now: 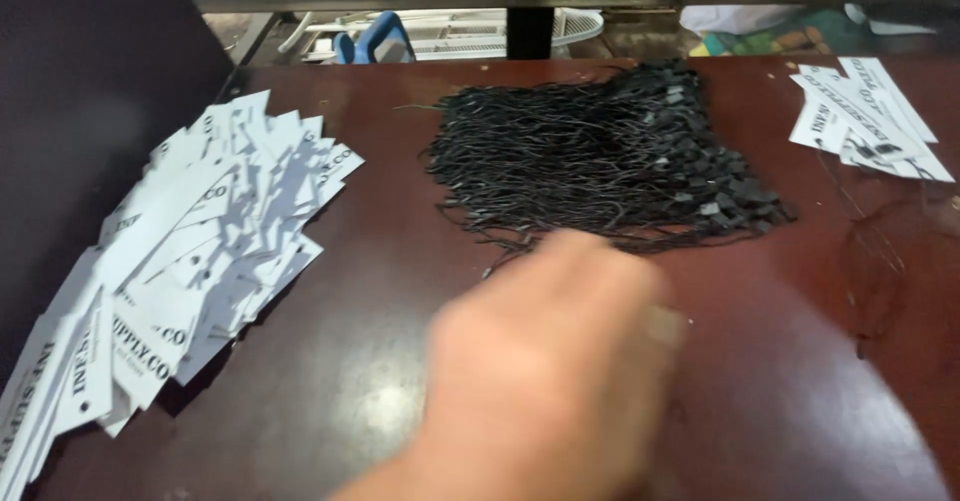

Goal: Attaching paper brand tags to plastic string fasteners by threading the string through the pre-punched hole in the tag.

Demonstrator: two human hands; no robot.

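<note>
A packing workshop: paper tags and black strings heaped on a table.

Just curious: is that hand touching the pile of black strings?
Cannot tell: in the head view the blurred hand overlaps the near edge of the black strings, hiding any contact.

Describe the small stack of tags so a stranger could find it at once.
Start at the dark red-brown table and go to its far right corner. The small stack of white tags lies there, right of the black string pile; far fewer tags than the big left heap.
</note>
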